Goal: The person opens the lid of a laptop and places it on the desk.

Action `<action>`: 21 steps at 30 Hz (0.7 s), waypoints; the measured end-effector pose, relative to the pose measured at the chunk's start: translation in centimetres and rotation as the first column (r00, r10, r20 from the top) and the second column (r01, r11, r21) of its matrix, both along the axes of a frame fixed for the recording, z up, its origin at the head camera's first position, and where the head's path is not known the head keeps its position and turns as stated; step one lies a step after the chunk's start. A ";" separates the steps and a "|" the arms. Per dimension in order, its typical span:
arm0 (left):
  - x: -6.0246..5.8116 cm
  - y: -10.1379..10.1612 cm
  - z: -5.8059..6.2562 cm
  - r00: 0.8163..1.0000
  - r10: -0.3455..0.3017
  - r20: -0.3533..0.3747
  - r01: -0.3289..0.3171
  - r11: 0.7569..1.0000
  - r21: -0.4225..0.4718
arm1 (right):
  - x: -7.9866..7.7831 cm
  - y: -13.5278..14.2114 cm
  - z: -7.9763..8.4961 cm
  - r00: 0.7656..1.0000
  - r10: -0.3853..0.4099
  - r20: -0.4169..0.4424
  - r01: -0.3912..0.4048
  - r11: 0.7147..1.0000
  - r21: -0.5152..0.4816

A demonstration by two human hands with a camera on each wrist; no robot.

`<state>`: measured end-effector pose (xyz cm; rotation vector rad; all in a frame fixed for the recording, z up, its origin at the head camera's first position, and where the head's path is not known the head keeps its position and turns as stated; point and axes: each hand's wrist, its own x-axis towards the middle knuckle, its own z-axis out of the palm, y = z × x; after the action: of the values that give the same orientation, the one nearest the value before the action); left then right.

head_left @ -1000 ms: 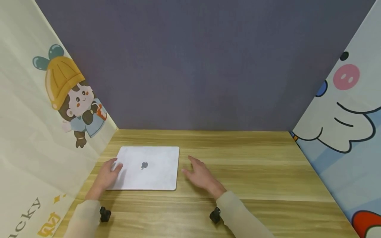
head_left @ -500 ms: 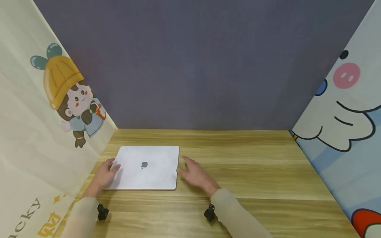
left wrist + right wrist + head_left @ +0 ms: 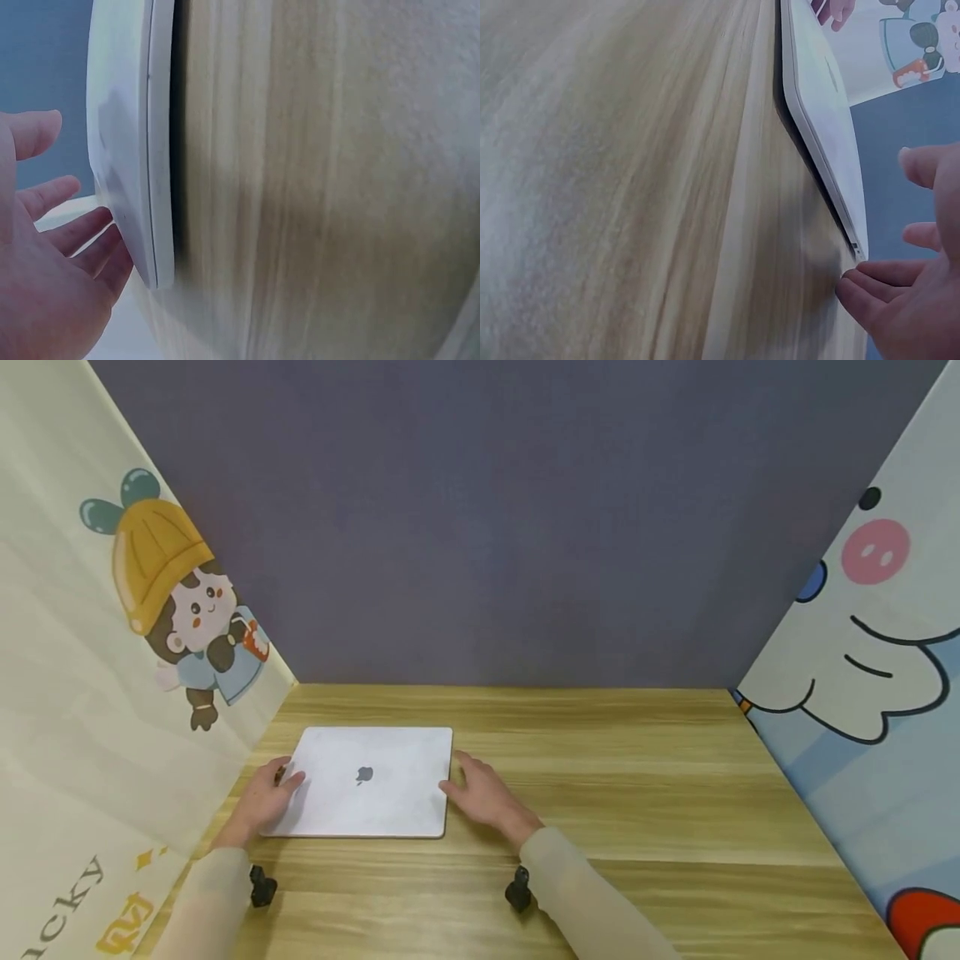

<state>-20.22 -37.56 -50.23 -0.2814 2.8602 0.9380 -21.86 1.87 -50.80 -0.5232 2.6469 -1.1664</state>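
A closed silver laptop (image 3: pixel 397 806) with a dark apple logo lies flat on the wooden table. At its left side is my left hand (image 3: pixel 262 797). In the left wrist view that hand's outstretched fingers (image 3: pixel 84 229) meet the edge of the laptop (image 3: pixel 124 135), while the thumb stands apart above the lid. My right hand (image 3: pixel 483 793) is at the laptop's right side. The right wrist view has its fingertips (image 3: pixel 859 292) low beside the edge of the laptop (image 3: pixel 825 127); whether they touch it I cannot tell. Neither hand grips the laptop.
The wooden table (image 3: pixel 637 785) extends to the right of the laptop. A dark grey panel (image 3: pixel 510 527) stands behind it. Printed cloths with cartoon figures hang at the left (image 3: pixel 60 652) and right (image 3: pixel 900 777). Small black devices (image 3: pixel 262 887) sit at both wrists.
My right hand has moved left, up to the laptop's right edge. My left hand has shifted slightly left and now lies closer against the left edge. The laptop has stayed in place.
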 end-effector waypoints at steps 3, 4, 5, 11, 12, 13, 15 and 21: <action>-0.2 0.0 -0.1 1.000 0.009 0.003 -0.009 1.000 0.009 | -0.3 -0.3 -0.1 1.000 -0.009 -0.002 0.009 1.000 -0.016; -0.2 0.0 -0.2 1.000 0.011 0.005 -0.011 1.000 0.012 | -0.4 -0.4 -0.1 1.000 -0.013 0.000 0.013 1.000 -0.019; -0.3 0.0 -0.2 1.000 0.010 0.003 -0.010 1.000 0.014 | -0.4 -0.5 -0.1 1.000 -0.018 0.007 0.018 0.999 -0.028; -0.6 0.0 -0.2 1.000 0.014 0.026 -0.015 1.000 0.017 | -0.6 -1.7 0.4 0.997 -0.046 0.065 0.049 0.998 -0.046; -0.6 0.1 -0.1 0.999 0.015 0.030 -0.015 1.000 0.016 | -0.5 -1.9 0.5 0.996 -0.055 0.071 0.058 0.997 -0.045; -0.6 0.1 -0.1 0.999 0.012 0.032 -0.013 1.000 0.014 | -0.5 -2.0 0.5 0.995 -0.067 0.079 0.071 0.996 -0.045; -0.6 0.2 -0.1 1.000 0.007 0.030 -0.007 1.000 0.010 | -0.4 -2.3 0.6 0.991 -0.094 0.091 0.098 0.994 -0.044; -0.7 0.3 -0.2 0.999 0.008 0.032 -0.009 1.000 0.002 | -0.3 -2.7 0.7 0.986 -0.137 0.093 0.143 0.988 -0.060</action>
<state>-20.91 -37.22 -50.48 -0.3056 2.8316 0.9294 -22.12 -0.80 -50.12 -0.2923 2.6122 -1.2899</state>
